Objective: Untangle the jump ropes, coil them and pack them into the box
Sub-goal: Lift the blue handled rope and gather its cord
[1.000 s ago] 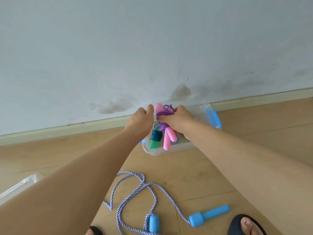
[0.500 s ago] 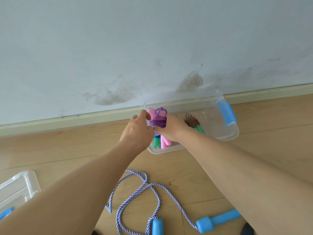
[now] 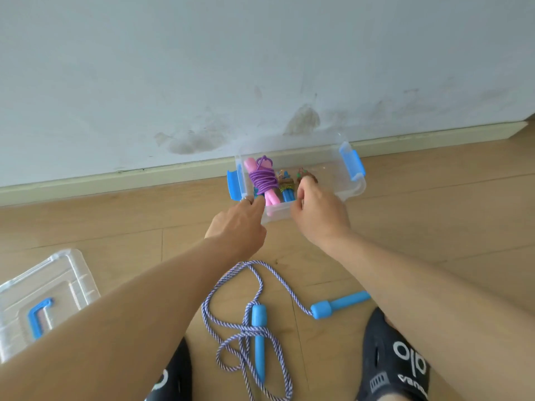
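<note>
- We have let go of the pink rope (image 3: pixel 264 180); it now lies coiled in the box (image 3: pixel 354 188), centre frame
- Left hand (image 3: pixel 237 227) and right hand (image 3: pixel 317 218) hang loosely curled, holding nothing
- The blue rope (image 3: pixel 254 328), lower centre, remains tangled

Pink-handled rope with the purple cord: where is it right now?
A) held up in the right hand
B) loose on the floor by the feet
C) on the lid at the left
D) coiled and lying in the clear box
D: the pink-handled rope, its purple cord wound round the handles, lies inside the box, at its left end, and neither hand grips it.
</note>
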`<state>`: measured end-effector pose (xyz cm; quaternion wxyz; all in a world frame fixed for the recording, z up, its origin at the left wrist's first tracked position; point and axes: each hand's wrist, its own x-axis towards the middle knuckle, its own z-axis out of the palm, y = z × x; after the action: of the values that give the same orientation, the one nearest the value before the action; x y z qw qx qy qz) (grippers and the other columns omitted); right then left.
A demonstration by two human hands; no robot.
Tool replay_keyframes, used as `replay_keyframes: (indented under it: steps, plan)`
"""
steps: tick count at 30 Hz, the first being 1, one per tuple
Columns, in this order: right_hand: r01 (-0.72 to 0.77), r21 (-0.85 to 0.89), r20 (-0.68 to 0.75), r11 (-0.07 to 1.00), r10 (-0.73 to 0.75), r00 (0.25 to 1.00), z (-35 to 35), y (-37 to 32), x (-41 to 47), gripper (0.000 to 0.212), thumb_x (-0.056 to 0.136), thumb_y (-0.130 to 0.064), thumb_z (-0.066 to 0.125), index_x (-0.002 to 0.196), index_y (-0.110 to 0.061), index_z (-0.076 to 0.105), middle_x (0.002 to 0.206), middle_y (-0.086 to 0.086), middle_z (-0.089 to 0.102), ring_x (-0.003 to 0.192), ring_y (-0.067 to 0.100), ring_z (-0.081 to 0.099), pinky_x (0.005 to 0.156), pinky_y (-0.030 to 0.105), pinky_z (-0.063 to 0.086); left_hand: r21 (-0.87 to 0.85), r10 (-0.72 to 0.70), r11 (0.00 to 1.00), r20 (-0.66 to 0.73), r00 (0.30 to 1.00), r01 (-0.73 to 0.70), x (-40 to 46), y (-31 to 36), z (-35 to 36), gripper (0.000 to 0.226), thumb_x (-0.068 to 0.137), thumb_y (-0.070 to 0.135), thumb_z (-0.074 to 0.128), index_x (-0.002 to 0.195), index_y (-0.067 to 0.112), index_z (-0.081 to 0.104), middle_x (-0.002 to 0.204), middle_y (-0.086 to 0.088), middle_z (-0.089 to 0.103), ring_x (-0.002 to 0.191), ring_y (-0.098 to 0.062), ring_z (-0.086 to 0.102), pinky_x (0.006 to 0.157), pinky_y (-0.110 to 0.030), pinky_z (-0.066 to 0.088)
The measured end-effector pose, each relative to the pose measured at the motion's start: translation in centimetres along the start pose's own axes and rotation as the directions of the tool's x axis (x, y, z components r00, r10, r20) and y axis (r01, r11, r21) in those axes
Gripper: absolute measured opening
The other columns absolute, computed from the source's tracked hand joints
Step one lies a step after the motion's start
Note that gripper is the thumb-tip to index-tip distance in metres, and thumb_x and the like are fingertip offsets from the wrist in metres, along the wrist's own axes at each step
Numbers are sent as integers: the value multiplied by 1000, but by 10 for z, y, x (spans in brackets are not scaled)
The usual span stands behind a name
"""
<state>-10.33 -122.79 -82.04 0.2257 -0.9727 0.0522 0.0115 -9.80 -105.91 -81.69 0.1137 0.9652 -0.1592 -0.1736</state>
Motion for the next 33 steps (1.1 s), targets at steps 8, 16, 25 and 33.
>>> replay_keyframes:
  steps: [8,16,25,33]
  plan:
    - [173,-524,679,834,287,676,58,60,-112,52,82,-10,66,128,-20,44,128,3,54,122,25,50,95,37,37,141,-155,986,545,824,92,-76,-14,106,36,95,39,50,125,20,50,129,-3,55,117,-27,56,89,-38,47]
    - [142,-470,686,871,260,680,86,92,-134,37,86,-7,63,121,-14,51,122,5,57,110,25,57,75,33,40,-2,-386,892,514,766,452,-82,0,159,44,94,51,49,119,14,55,118,-6,61,106,-26,61,78,-33,47]
    - [-682,158,796,714,316,515,84,55,-102,23,81,-23,65,104,-20,61,101,3,69,93,21,67,86,37,57,-467,-378,645,494,783,605,-61,14,143,33,85,51,60,84,18,60,77,-2,64,73,-22,61,61,-32,49]
    - [-764,384,864,519,91,496,5,1,-85,24,90,-7,49,113,-9,59,106,13,66,92,27,65,95,41,52,-774,-245,251,530,811,582,-56,28,46,31,94,46,53,110,20,60,115,-10,68,96,-25,72,78,-38,62]
